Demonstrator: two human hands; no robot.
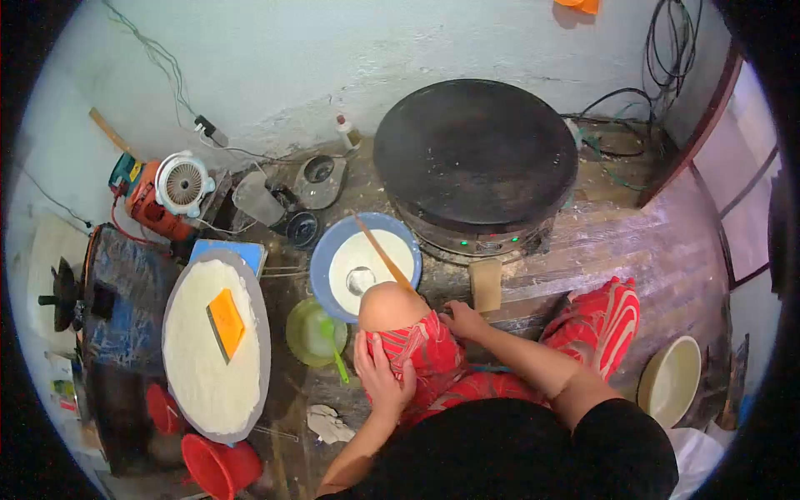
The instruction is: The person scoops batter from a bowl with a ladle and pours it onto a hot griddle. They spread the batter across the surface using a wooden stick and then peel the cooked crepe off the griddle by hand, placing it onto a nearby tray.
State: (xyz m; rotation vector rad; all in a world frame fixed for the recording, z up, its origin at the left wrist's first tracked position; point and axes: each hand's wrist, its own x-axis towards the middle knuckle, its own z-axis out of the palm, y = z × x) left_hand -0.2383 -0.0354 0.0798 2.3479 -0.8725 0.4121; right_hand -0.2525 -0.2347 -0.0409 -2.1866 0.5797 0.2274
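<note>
My left hand (384, 379) lies against the side of my bent knee, its fingers stretched over the red patterned trousers (433, 346). On the knee's other side is my right hand (463, 320), fingers loosely bent towards the cloth and holding nothing I can see. Just beyond the knee stands a blue bowl (322, 287) of white batter (375, 250). A wooden stick (383, 252) slants across it, and a round ladle-like piece (360, 280) shows in the batter. The large round griddle (475, 150) has a bare dark top.
At left, an oval board (257, 392) bears a pale flat layer and an orange scraper (226, 323). A green bowl (297, 354) holds a green utensil (337, 354). Red buckets (221, 467), a cream basin (671, 383), a small fan (183, 183) and a cloth (329, 423) stand around.
</note>
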